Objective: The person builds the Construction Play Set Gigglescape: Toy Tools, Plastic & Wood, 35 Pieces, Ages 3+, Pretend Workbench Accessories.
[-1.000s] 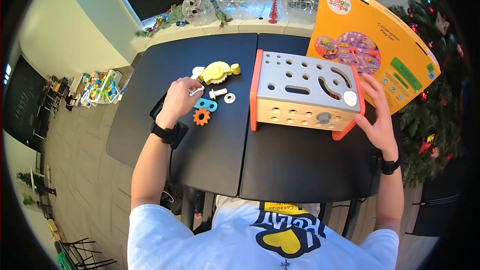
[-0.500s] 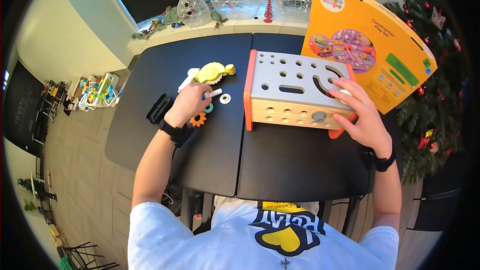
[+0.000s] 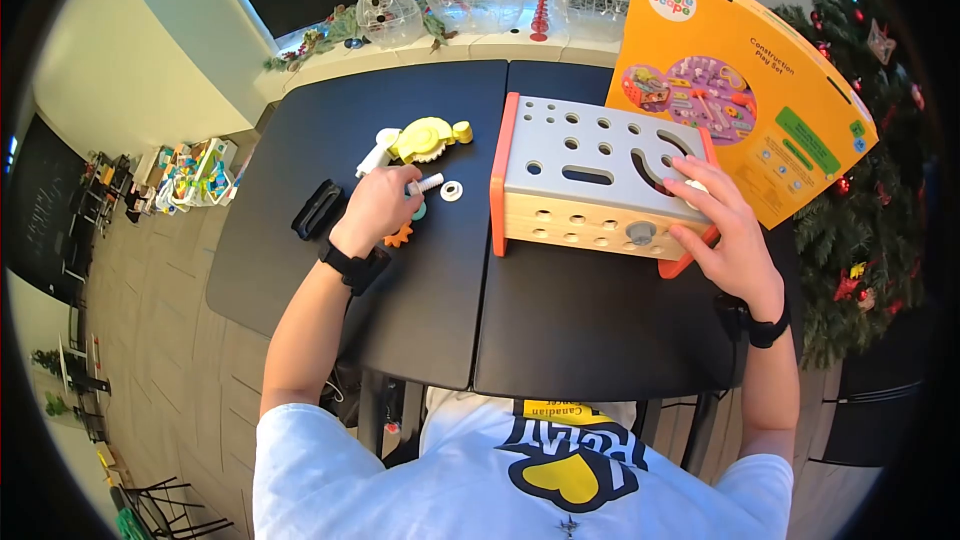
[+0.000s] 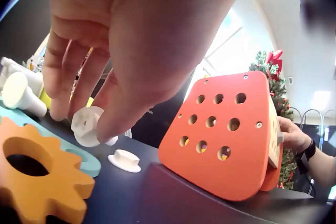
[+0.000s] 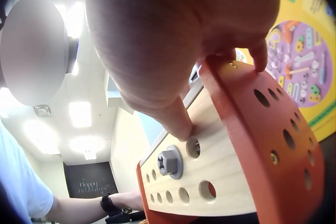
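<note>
My left hand pinches a white plastic bolt between thumb and fingers, its threaded shaft pointing right in the head view. Beside it a white nut lies flat on the table. Under and near the hand are an orange gear and a teal strip with holes, both partly hidden in the head view. My right hand grips the right end of a toy workbench, thumb on the wooden front beside a grey bolt, fingers over the grey top. A white piece shows partly beneath those fingers.
A yellow toy piece and a white part lie beyond my left hand. A black case-like object sits left of it. Behind the workbench stands a yellow play-set box. A seam splits the black table.
My left hand has gone from above the loose parts to pinching the white bolt. My right hand has shifted from the workbench's right side onto its top and front.
</note>
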`<state>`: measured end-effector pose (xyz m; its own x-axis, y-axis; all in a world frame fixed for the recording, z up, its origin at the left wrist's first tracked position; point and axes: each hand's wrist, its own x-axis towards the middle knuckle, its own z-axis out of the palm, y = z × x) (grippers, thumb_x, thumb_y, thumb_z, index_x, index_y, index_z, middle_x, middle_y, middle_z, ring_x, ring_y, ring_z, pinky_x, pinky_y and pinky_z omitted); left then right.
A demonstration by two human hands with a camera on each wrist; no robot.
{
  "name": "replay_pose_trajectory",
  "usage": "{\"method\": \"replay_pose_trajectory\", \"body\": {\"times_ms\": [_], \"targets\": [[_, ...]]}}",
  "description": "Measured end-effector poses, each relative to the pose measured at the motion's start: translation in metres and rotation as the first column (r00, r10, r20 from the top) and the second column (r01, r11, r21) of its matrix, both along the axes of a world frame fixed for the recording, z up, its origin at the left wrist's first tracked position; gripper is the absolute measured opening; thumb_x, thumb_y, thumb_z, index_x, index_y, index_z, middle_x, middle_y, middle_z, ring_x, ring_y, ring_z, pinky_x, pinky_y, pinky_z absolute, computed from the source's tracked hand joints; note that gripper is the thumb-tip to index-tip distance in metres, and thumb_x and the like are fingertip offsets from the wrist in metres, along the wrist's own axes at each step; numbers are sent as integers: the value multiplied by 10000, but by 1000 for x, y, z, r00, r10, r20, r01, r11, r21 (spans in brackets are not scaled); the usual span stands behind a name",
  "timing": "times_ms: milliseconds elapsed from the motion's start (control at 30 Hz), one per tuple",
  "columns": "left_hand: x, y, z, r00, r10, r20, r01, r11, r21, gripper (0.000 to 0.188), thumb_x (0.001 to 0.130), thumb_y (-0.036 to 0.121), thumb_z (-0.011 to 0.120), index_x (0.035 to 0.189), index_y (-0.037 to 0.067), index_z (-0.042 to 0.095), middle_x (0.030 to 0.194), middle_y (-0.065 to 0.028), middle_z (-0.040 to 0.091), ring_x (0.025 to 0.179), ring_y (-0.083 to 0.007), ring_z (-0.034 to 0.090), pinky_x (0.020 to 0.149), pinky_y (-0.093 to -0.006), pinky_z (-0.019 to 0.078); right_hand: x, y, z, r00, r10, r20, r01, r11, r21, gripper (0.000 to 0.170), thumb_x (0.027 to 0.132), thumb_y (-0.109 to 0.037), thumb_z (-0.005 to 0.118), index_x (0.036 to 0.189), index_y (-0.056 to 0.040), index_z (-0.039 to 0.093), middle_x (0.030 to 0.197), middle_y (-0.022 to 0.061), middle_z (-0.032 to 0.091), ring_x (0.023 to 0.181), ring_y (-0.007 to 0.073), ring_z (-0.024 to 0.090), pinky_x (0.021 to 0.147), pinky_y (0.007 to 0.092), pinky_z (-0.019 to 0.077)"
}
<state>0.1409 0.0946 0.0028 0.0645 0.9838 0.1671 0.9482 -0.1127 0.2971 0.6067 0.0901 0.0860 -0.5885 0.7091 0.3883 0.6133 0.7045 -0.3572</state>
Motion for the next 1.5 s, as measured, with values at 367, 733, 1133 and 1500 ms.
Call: {"method": "replay_pose_trajectory", "body": {"times_ms": [367, 733, 1133, 1500], "targets": [[-30, -10, -6, 964, 204, -172, -196, 979, 62, 271, 768, 137, 795, 971, -35, 741, 938, -214, 733, 875, -389, 726, 824, -450, 592, -48, -33, 11, 999, 36, 27, -43, 937, 346, 472, 787, -83, 795, 1251, -73, 708, 1403, 136, 630, 1415, 368, 530, 1215, 596, 352], [-26, -41, 25, 980, 178, 92, -192, 964, 186, 223, 790, 84, 761, 997, 0, 763, 863, -156, 736, 740, -296, 720, 719, -389, 588, -233, -41, -58, 900, 347, 262, -335, 938, -90, 543, 892, -272, 742, 1261, 105, 612, 1106, 205, 650, 1045, 330, 667, 899, 435, 566], [-22, -92, 38, 871, 297, 391, -343, 938, 50, 257, 780, 27, 770, 1025, -29, 716, 834, -98, 750, 744, -126, 714, 713, -276, 589, -332, 0, -102, 955, 175, 238, -153, 982, -111, 409, 858, -349, 825, 1069, -4, 763, 1157, 177, 651, 1123, 318, 623, 908, 430, 530], [-4, -103, 35, 865, 184, 466, -297, 937, 182, 284, 759, 35, 824, 1030, -20, 755, 910, -93, 771, 777, -148, 714, 735, -294, 583, -308, -7, -83, 965, 238, -109, -251, 959, -131, 340, 788, -184, 788, 996, 64, 683, 793, 215, 714, 789, 383, 716, 773, 476, 582]]}}
